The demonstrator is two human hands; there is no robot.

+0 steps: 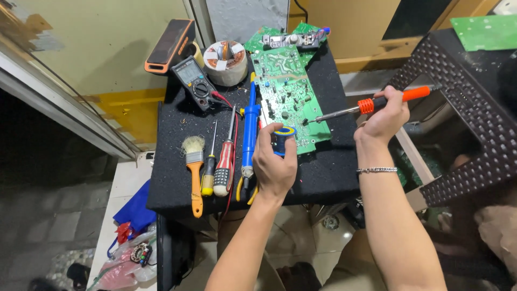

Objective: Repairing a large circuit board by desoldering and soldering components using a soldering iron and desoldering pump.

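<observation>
Soldering iron [371,105] gripped in right hand [385,116] fingers (left hand [273,161] clasps solder spool [284,137]).

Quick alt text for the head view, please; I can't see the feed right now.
The right hand holds an orange-handled soldering iron, tip at a green circuit board, while the left hand holds a solder spool. Screwdrivers, a brush and a multimeter lie left.

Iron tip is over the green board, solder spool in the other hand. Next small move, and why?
Probably lower the soldering iron tip the last bit onto the green circuit board: the right hand holds it just above the board's right side, and the left hand has the solder spool beside it.
</observation>
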